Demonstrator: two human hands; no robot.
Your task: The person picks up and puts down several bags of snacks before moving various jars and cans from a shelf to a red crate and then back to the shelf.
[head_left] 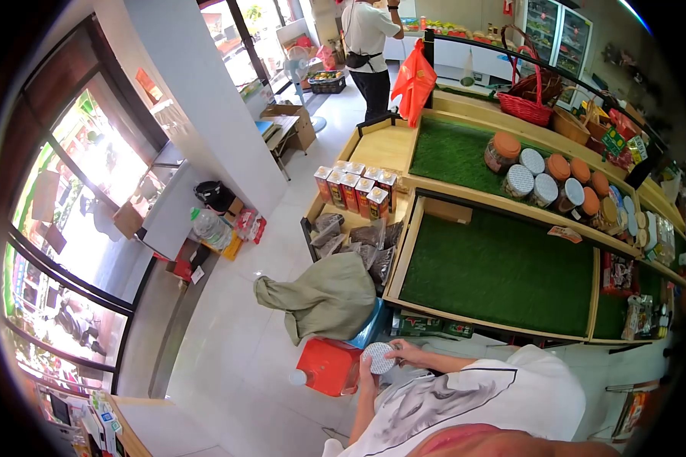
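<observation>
Low in the view, both my hands hold a jar with a white patterned lid (379, 357), close in front of my white shirt. My left hand (367, 378) grips it from below. My right hand (408, 352) rests on its upper side by the lid. The jar hangs just to the right of a red box (327, 367) on the floor. Above that box lies a grey-green sack (324, 297) on a blue stool (371, 325).
A wooden display stand with green turf shelves (503, 270) fills the right side. It carries jars with orange and white lids (545, 179), red tins (356, 190) and a red basket (527, 103). Another person (370, 42) stands at the far end. White tiled floor (229, 335) lies to the left.
</observation>
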